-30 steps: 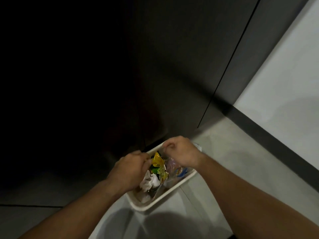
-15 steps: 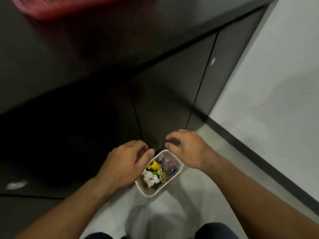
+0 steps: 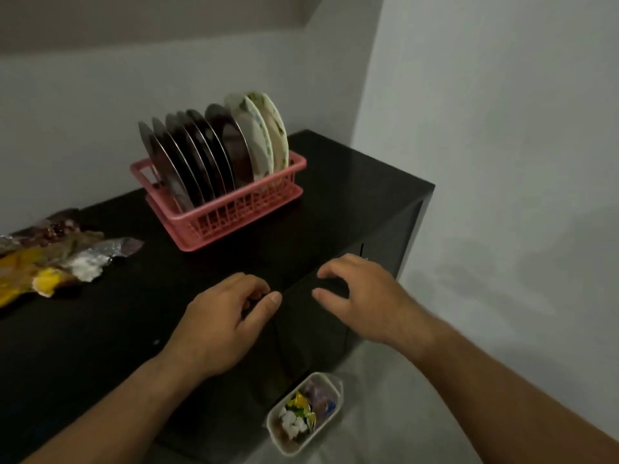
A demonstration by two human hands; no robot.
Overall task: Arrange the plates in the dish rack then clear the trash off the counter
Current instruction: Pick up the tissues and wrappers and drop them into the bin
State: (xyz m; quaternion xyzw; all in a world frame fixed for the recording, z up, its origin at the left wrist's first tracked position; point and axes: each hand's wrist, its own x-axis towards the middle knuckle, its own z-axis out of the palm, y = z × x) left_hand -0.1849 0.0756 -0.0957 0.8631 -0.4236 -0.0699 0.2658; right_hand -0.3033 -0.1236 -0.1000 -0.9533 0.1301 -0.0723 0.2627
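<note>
A pink dish rack (image 3: 248, 205) stands at the back of the dark counter (image 3: 110, 316) and holds several plates (image 3: 214, 149) on edge, steel ones and two white patterned ones. A heap of crumpled wrappers (image 3: 57, 259) lies at the counter's left edge. My left hand (image 3: 224, 316) hovers over the counter's front edge with loosely curled fingers, holding nothing. Beside it, my right hand (image 3: 365, 296) is spread and empty. Below on the floor, a small white bin (image 3: 330, 420) contains wrappers and paper.
The counter ends at its right corner near the white wall (image 3: 502, 162). Dark cabinet doors (image 3: 368, 262) run below the counter's front edge. Pale floor (image 3: 385, 413) surrounds the bin.
The view has risen from the bin on the floor to the counter top. Both hands have lifted away from the bin, empty, and now hover at the counter's front edge.
</note>
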